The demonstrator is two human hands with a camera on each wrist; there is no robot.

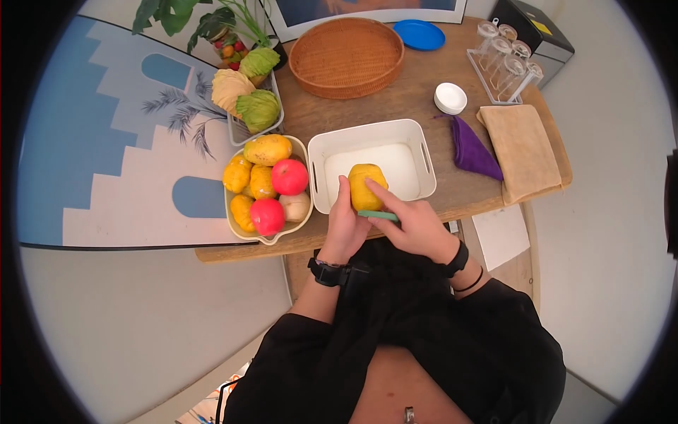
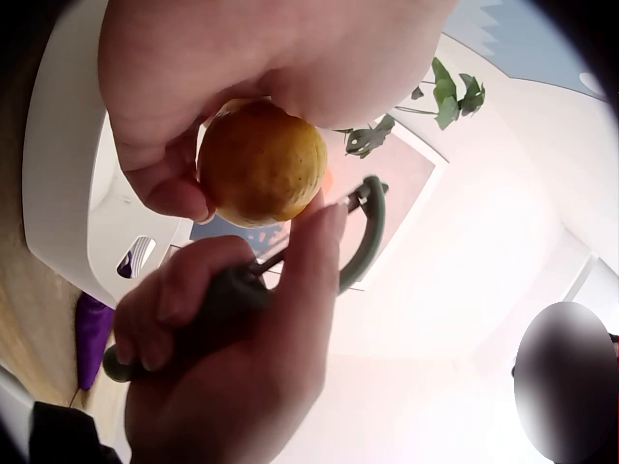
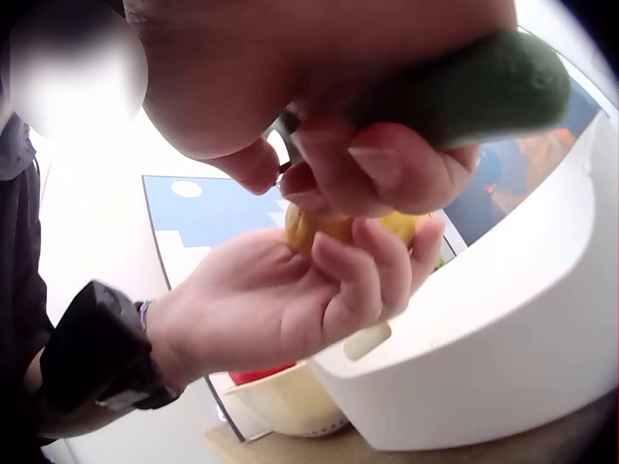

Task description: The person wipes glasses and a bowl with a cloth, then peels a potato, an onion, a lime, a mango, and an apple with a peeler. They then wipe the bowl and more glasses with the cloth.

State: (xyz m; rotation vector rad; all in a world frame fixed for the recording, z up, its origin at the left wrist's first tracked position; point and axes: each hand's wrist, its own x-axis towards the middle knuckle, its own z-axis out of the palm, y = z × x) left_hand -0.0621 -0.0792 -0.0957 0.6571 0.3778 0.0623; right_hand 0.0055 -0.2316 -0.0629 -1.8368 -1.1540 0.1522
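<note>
Over the near edge of a white bin, my left hand cups a rounded yellow fruit and grips it from the side. Its fingers curl round the fruit in the right wrist view. My right hand holds a green peeler; in the left wrist view its fingers wrap the handle and the curved head sits close beside the fruit. The right index finger reaches along the fruit. The skin facing the left wrist camera looks yellow-brown.
Left of the bin, a cream bowl holds yellow and red produce. A grey basket of leafy vegetables stands behind it. A wicker tray, blue plate, white bowls, purple cloth, tan cloth and glasses are farther off.
</note>
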